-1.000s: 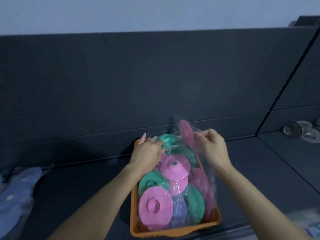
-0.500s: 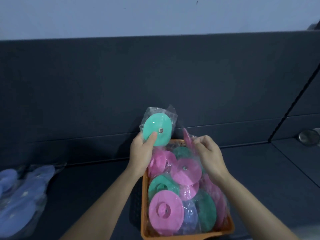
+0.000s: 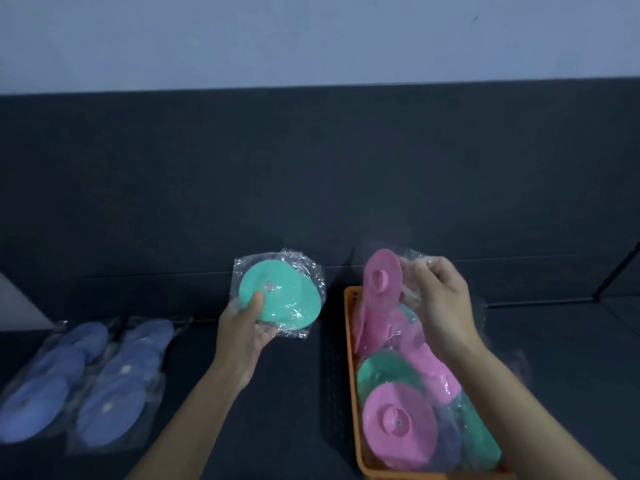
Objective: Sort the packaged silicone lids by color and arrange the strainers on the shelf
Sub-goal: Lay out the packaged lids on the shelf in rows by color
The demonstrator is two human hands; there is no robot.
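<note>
Mid-sort, your left hand [image 3: 242,336] grips a green lid [image 3: 280,295] left of the basket [image 3: 352,344]; your right hand [image 3: 439,299] pinches a pink lid [image 3: 381,276] above it. Next, start a green pile right of the blue lids [image 3: 83,379].

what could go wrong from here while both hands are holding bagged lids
1. The left hand grips the green lid only by its lower edge through loose, slick plastic; it could slip out.
2. The right hand pinches the bag of the pink lid right above the crowded orange basket; lifting may drag neighbouring bags out.
3. Only blue lids lie sorted at the left; setting green down too near could blur the piles.
</note>
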